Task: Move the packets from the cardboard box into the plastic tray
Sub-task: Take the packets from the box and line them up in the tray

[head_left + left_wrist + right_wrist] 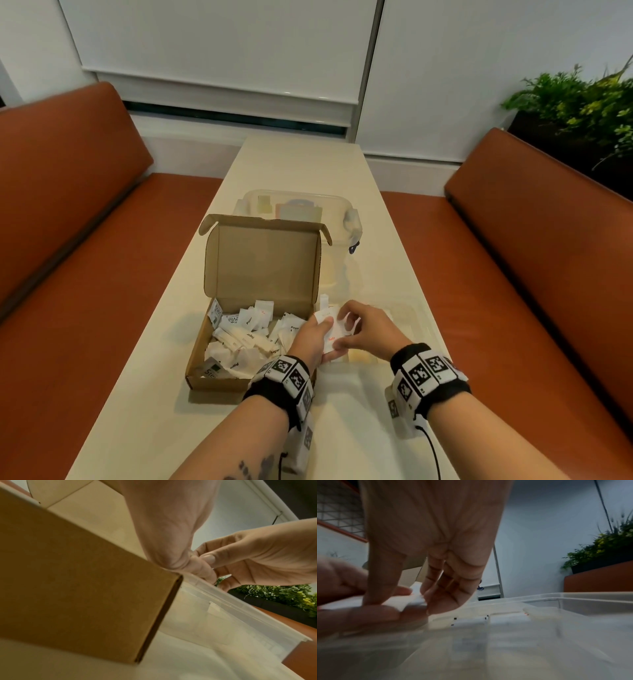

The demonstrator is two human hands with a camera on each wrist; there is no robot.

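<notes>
Cardboard box point(239, 342): open on the table point(301, 164), lid flap standing up at the far side. It still holds a loose heap of packets point(246, 337), white and cream, some printed "Sugar" and "Pepper". By that heap, most of your job is left to do.

Plastic tray point(573, 596): clear, set just to the right of the box, touching or nearly touching it. A few pale packets lie inside, so a start has been made; I judge you early in the task.

Salt packets point(330, 330): a small white bunch with red print, held over the near left corner of the tray, not yet dropped.

Left hand point(313, 337): your fingers curl under and around the bunch, gripping it.

Right hand point(368, 330): your thumb and fingers point(436, 596) pinch the edge of the same bunch, narrow, as if pulling one away or squaring the stack.

Storage tub point(298, 209): clear, lidded, behind the box; not part of this move.

Hard to make out: the tray nearly vanishes against the table from the head view, and your hands cover its near corner. You cannot count what lies in it, nor how many packets are in the bunch. Both wrist views are blurred.
</notes>
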